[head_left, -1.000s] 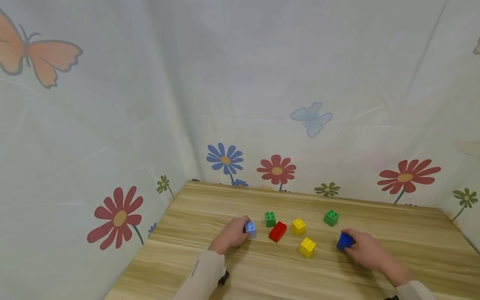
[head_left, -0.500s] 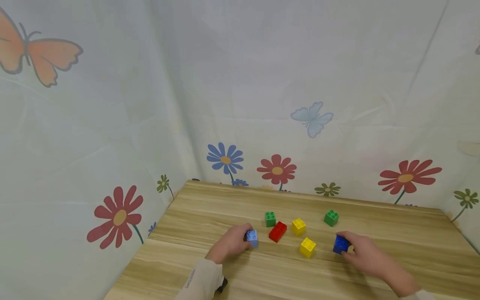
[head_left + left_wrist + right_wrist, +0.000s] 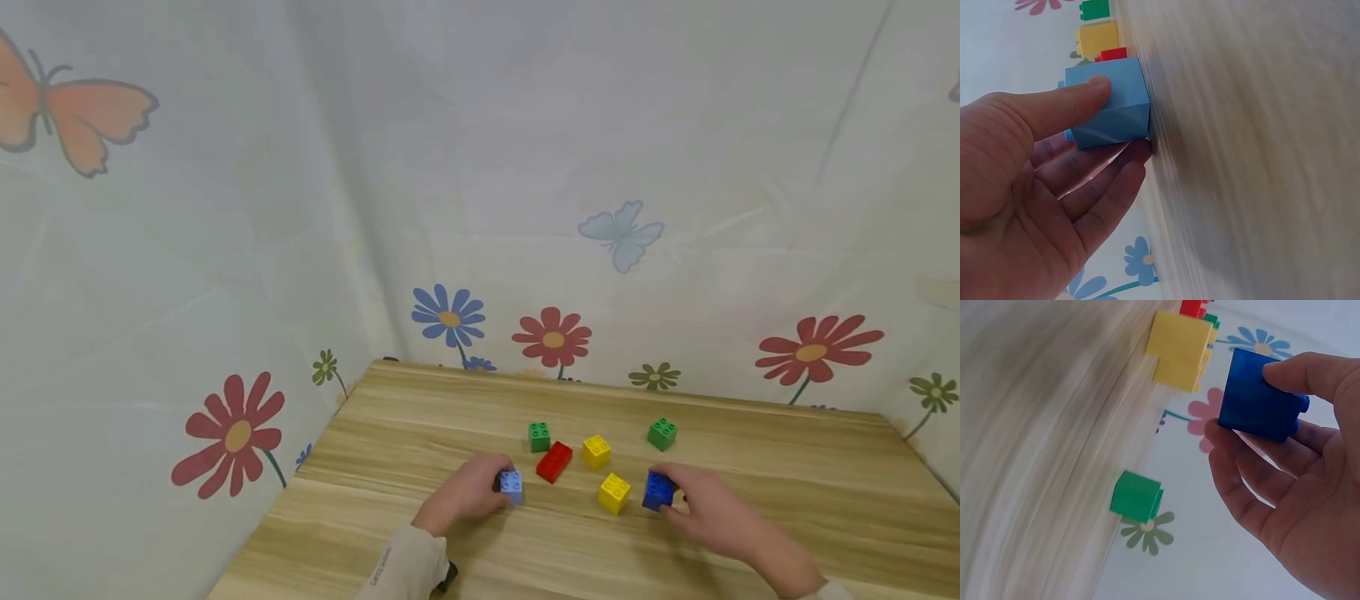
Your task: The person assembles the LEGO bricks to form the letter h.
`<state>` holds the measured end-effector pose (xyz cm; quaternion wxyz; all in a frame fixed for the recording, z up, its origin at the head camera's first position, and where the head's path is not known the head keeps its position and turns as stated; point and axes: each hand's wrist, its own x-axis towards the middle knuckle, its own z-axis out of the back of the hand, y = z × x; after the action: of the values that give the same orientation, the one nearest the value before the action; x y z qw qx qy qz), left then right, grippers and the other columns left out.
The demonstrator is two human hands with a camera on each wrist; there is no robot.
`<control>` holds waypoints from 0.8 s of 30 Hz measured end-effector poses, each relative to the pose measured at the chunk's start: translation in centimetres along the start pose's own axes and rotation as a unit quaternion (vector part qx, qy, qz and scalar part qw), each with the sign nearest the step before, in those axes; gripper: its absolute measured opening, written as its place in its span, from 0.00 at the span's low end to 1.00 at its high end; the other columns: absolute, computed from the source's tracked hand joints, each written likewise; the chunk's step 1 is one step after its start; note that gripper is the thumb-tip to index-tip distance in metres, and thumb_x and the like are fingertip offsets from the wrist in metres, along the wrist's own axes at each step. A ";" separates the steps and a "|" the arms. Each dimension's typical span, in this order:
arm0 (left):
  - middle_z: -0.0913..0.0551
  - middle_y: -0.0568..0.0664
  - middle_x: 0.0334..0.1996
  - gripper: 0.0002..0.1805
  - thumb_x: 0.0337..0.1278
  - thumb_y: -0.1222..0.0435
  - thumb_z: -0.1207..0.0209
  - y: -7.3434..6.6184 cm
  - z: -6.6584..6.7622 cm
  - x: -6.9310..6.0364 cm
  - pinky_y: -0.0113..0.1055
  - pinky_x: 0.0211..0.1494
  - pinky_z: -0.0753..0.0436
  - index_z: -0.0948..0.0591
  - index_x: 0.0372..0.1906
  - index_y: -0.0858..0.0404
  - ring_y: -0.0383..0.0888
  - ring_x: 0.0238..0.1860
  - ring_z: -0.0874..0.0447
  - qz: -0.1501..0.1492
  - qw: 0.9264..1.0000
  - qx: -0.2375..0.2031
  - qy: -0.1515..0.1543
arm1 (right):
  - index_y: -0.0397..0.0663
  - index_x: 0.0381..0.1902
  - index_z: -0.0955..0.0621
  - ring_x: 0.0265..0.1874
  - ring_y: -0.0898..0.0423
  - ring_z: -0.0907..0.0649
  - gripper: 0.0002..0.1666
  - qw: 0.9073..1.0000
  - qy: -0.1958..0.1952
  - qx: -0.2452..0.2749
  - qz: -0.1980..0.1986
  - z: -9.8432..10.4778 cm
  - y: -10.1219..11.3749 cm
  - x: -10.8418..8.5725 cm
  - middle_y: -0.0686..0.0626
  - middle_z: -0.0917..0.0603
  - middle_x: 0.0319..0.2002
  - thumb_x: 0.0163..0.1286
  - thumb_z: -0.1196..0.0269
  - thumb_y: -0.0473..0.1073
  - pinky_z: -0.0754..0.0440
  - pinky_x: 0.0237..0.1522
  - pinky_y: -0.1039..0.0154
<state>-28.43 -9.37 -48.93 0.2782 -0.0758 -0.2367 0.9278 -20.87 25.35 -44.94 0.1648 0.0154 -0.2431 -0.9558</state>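
My left hand pinches a light blue toy brick between thumb and fingers. In the left wrist view that light blue brick is at or just above the table surface, thumb on its near face. A dark blue toy brick is gripped by my right hand. The right wrist view shows the dark blue brick raised off the table, with its studs towards the palm. Nearest the right hand stands a yellow brick; a red brick lies beyond the left hand.
Another yellow brick stands behind the first. One green brick sits behind the red one, and a second green brick stands farther right. The wooden table ends at a flower-printed cloth backdrop.
The left hand has drawn the light blue brick nearer and slightly right. My right hand has carried the dark blue brick left, closer to the front yellow brick. The other bricks stay put.
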 end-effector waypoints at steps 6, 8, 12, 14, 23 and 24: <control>0.22 0.40 0.37 0.15 0.50 0.65 0.32 -0.6 -0.1 -0.1 0.33 0.43 0.24 0.22 0.43 0.56 0.36 0.39 0.25 0.000 1.000 -0.007 0.008 | 0.39 0.55 0.26 0.43 0.52 0.19 0.27 0.999 0.015 0.006 0.027 -0.4 0.8 0.0 0.47 0.19 0.47 0.58 0.32 0.39 0.20 0.42 0.53; 0.21 0.40 0.37 0.15 0.50 0.65 0.32 -0.9 -0.1 -0.2 0.32 0.43 0.24 0.22 0.43 0.56 0.35 0.38 0.25 0.000 1.000 -0.008 0.012 | 0.39 0.55 0.26 0.43 0.52 0.19 0.27 0.999 0.018 0.009 0.038 -0.6 1.1 0.0 0.47 0.19 0.47 0.59 0.32 0.39 0.20 0.42 0.53; 0.21 0.39 0.36 0.15 0.50 0.64 0.32 -1.2 -0.1 -0.3 0.31 0.42 0.24 0.21 0.43 0.55 0.35 0.38 0.25 -0.002 1.000 -0.006 0.016 | 0.40 0.55 0.25 0.44 0.53 0.19 0.26 0.998 0.017 0.004 0.057 -0.9 1.7 0.1 0.48 0.19 0.48 0.59 0.32 0.41 0.20 0.43 0.54; 0.21 0.39 0.36 0.15 0.50 0.64 0.32 -1.3 -0.1 -0.4 0.31 0.42 0.24 0.21 0.43 0.55 0.36 0.38 0.24 -0.006 1.000 -0.003 0.016 | 0.41 0.55 0.25 0.44 0.53 0.19 0.27 0.998 0.019 -0.002 0.061 -1.0 2.1 0.1 0.48 0.19 0.48 0.59 0.32 0.43 0.20 0.43 0.54; 0.21 0.39 0.37 0.15 0.50 0.64 0.32 -1.5 -0.2 -0.4 0.30 0.43 0.24 0.21 0.44 0.55 0.35 0.38 0.25 -0.012 1.000 0.004 0.021 | 0.43 0.55 0.25 0.46 0.52 0.20 0.26 0.996 0.040 -0.001 0.085 -2.3 3.7 0.6 0.48 0.20 0.49 0.60 0.32 0.44 0.21 0.45 0.51; 0.21 0.39 0.36 0.15 0.50 0.63 0.32 -1.5 -0.2 -0.4 0.30 0.43 0.25 0.21 0.44 0.55 0.34 0.38 0.25 -0.012 1.000 0.004 0.021 | 0.43 0.55 0.25 0.46 0.53 0.20 0.27 0.995 0.044 0.000 0.085 -2.5 3.9 0.6 0.49 0.20 0.49 0.60 0.32 0.45 0.21 0.45 0.51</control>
<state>-27.37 -8.39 -48.36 0.2948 -0.0914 -0.2276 0.9236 -19.99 20.78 -45.26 0.2562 0.0363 -0.2365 -0.9365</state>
